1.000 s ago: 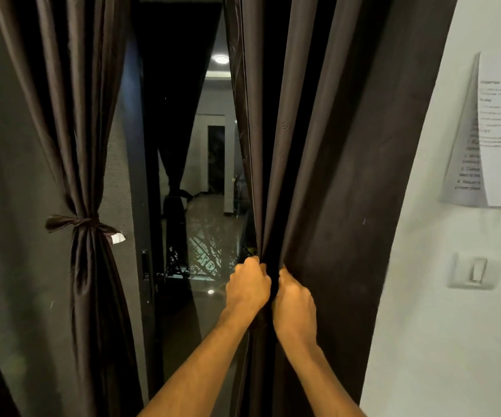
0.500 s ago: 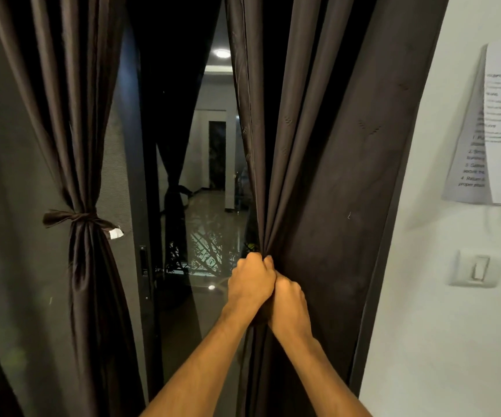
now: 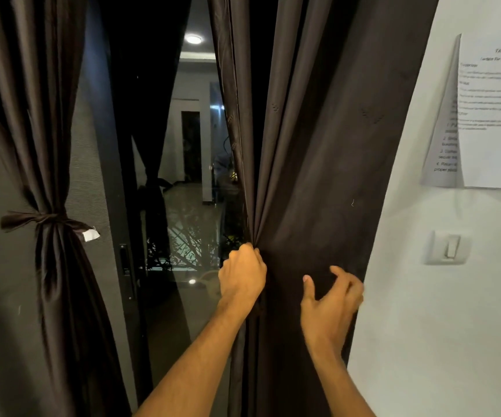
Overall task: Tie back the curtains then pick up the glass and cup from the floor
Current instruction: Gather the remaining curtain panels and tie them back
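The dark brown right curtain [image 3: 318,164] hangs loose in front of me. My left hand [image 3: 241,278] grips its gathered left folds at waist height. My right hand [image 3: 332,299] is off the fabric's folds, fingers spread and loosely curved in front of the curtain's right edge by the wall. The left curtain [image 3: 50,130] is bunched and bound by a knotted fabric tie [image 3: 44,219] with a white tag. No glass or cup shows in this view.
A dark glass sliding door [image 3: 180,206] with a handle [image 3: 126,272] stands between the curtains, reflecting a lit room. The white wall [image 3: 423,326] on the right carries a light switch [image 3: 449,248] and a printed paper sheet [image 3: 490,115].
My right hand let go of the gathered folds next to my left hand and moved right, opening near the curtain's wall-side edge. My left hand kept its grip.
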Demonstrator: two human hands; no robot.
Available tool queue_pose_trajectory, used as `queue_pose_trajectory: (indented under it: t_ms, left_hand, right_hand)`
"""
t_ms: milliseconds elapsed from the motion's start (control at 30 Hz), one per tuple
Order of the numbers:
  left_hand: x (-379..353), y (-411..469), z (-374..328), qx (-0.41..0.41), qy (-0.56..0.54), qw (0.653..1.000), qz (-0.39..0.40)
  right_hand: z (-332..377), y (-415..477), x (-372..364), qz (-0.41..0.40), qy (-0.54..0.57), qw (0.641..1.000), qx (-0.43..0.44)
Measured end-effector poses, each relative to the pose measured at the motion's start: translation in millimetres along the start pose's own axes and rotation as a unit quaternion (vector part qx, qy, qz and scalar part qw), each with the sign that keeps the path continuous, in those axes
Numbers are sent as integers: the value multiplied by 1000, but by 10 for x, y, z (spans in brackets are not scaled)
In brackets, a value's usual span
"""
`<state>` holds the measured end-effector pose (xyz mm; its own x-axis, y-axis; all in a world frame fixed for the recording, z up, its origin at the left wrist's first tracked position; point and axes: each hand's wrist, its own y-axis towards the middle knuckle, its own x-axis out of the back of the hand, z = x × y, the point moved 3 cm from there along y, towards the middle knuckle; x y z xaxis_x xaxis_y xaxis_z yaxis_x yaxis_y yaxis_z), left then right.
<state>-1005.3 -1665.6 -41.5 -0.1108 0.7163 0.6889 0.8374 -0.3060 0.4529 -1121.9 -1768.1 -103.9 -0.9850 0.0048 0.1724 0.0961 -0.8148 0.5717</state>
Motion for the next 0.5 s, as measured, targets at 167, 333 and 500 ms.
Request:
queue_pose_trajectory:
  t_ms: [167,333,500]
  left_hand:
    - [24,-3,6,-2,-4,1000,3]
    - [-5,-21,-29,3,-4,1000,9]
    - [-50,-57,-111,19,-4,1000,11]
  right_hand:
    - [-115,197,11,55,27,992,-108]
    - [-30,217,-232,182,73,978,-72]
    - [75,206,-366,231,66,970,-49]
